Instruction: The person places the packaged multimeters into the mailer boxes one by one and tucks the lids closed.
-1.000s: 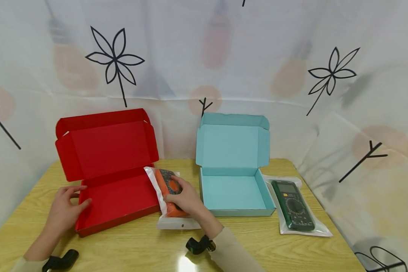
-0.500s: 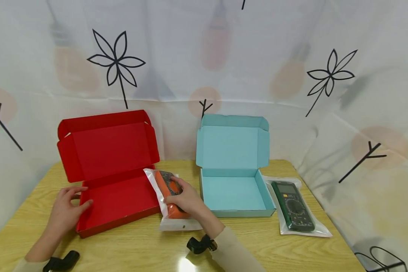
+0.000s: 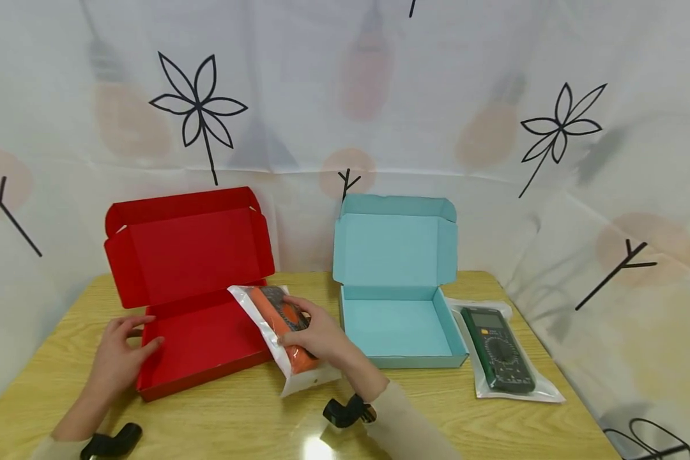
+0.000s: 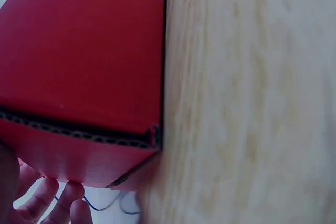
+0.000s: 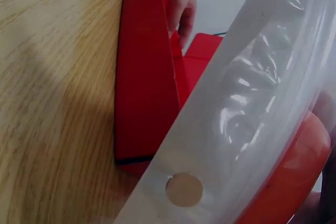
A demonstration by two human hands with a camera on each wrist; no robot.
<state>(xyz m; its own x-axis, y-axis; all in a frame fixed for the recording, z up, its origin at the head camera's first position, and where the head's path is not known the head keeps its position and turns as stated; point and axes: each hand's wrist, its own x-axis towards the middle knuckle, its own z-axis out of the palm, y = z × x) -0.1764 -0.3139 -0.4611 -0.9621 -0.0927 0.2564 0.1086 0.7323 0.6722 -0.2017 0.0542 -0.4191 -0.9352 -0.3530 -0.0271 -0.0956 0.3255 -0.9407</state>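
Observation:
An orange multimeter (image 3: 268,312) in a clear bag is gripped by my right hand (image 3: 324,335). It is tilted, its upper end over the right edge of the open red box (image 3: 202,378). In the right wrist view the bag's clear flap (image 5: 247,93) with a punched hole covers much of the picture. My left hand (image 3: 117,359) holds the red box's left side wall, thumb over the rim. In the left wrist view several fingertips (image 4: 73,190) touch the box; the thumb's tip is out of sight there.
A light blue box (image 3: 395,326) stands with its lid raised to the right of my right hand. Beside it lies a bagged green multimeter (image 3: 503,348). Behind the wooden table (image 3: 247,428) hangs a printed cloth (image 3: 299,96).
My right hand has lifted and tilted the bagged orange multimeter, moving its upper end left over the red box's edge. The left hand keeps its hold on the box.

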